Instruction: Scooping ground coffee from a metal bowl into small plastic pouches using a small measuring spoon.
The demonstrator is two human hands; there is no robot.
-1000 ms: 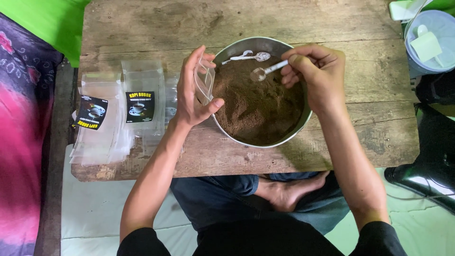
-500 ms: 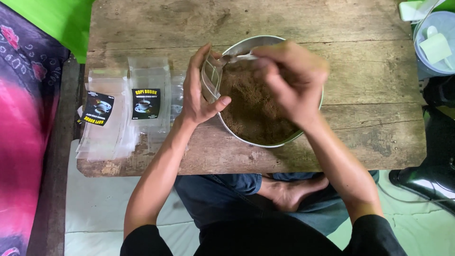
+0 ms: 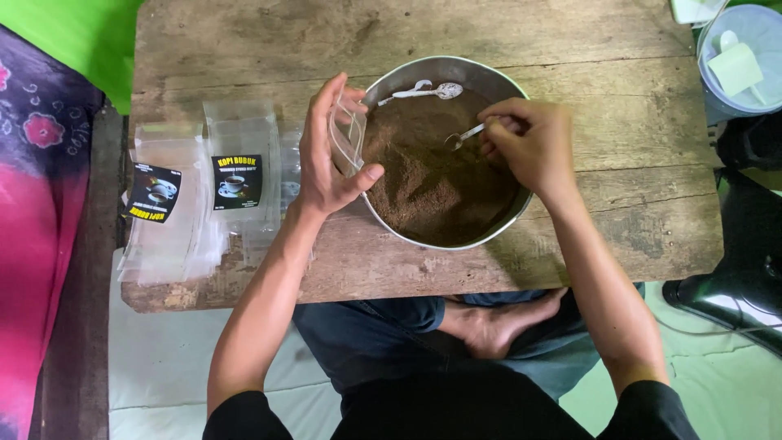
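While the left hand (image 3: 330, 159) grips a small clear plastic pouch (image 3: 346, 138) at the left rim of a round metal bowl (image 3: 407, 77), fingers and thumb closed on the pouch and holding its mouth toward the bowl, the right hand (image 3: 525, 143) pinches the handle of a small clear spoon (image 3: 463, 137) between thumb and fingertips. The spoon's scoop dips into the dark brown powder (image 3: 436, 191) that fills most of the bowl. A second, white spoon (image 3: 423, 91) lies on the powder near the bowl's far rim. The bowl sits on a worn wooden table (image 3: 244, 49). To its left, a stack of empty clear pouches (image 3: 195, 204) with black printed labels lies flat on the table's near-left corner. At the far right stands a pale blue tub (image 3: 762, 33). Below the table edge, the person's crossed legs and a bare foot (image 3: 497, 326) show.
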